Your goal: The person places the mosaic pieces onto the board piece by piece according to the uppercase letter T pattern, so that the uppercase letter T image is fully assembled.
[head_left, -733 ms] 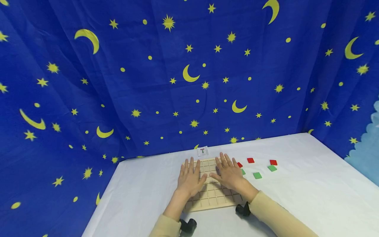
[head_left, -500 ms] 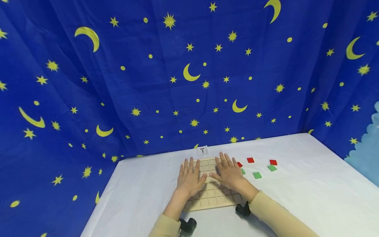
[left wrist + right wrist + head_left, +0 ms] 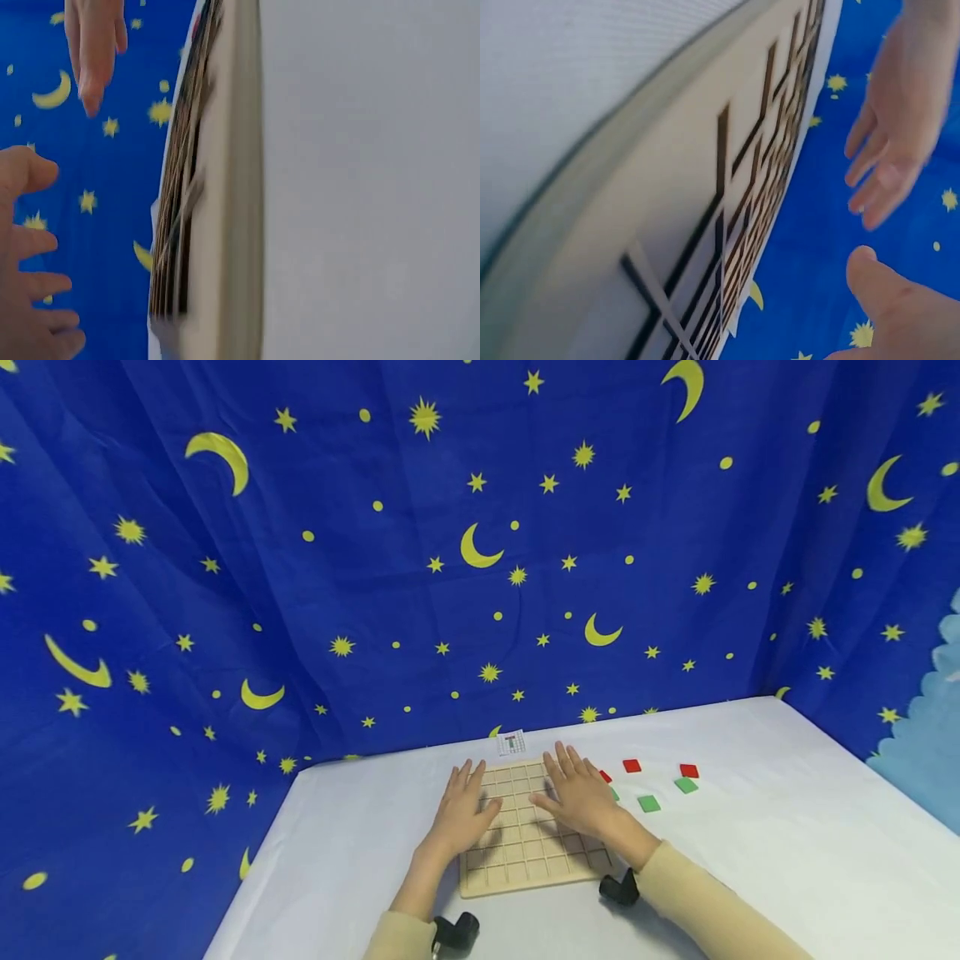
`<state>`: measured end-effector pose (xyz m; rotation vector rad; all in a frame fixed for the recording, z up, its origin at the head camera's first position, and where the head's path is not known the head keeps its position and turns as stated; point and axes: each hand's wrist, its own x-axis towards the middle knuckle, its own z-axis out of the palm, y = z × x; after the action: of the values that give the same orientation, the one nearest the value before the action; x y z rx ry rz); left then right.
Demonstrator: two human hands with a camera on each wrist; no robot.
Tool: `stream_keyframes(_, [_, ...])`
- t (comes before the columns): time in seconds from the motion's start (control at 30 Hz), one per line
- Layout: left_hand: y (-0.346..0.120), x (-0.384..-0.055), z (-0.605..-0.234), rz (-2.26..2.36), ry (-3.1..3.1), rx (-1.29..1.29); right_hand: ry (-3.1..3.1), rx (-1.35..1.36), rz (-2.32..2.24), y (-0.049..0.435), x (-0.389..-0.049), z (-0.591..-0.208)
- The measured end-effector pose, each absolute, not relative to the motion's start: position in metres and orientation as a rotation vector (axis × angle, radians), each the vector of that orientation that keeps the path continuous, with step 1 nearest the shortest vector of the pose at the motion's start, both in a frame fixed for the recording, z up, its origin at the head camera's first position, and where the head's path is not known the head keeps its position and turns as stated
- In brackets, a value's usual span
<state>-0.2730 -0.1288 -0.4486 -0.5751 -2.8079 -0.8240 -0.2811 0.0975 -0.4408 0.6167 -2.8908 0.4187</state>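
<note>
A pale wooden board with a square grid of grooves lies on the table. Above its left side hovers my left hand, fingers extended and holding nothing. My right hand hangs over the board's right part, fingers spread, also holding nothing. Both wrist views show the fingers apart from the wood: the left hand and the right hand appear against the curtain. To the right of the board lie red tiles and green tiles; my right hand partly covers the nearest ones.
A small card with a printed grid and a red-and-green T shape lies beyond the board's far edge. White cloth covers the table. A blue curtain with yellow moons and stars stands behind. Black wrist devices sit below both wrists.
My left hand has shifted left and turned slightly, uncovering more of the grid. The right hand stays nearly in place. Board, card and tiles have not moved on the table.
</note>
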Motion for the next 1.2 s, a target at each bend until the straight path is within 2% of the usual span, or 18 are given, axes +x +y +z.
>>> stream_keyframes(0.23, [-0.162, -0.278, -0.465, -1.162, -2.674, -0.599, -2.722, 0.700, 0.787, 0.107, -0.288, -0.436])
stream_keyframes(0.53, [-0.172, -0.276, -0.484, -1.345, -2.736, -0.472, -2.540, 0.706, 1.128, 0.134, -0.302, -0.427])
stream_keyframes(1.2, [-0.174, -0.279, -0.486, -1.303, -2.795, -0.431, -2.484, 0.282, 1.325, 0.237, -0.304, -0.413])
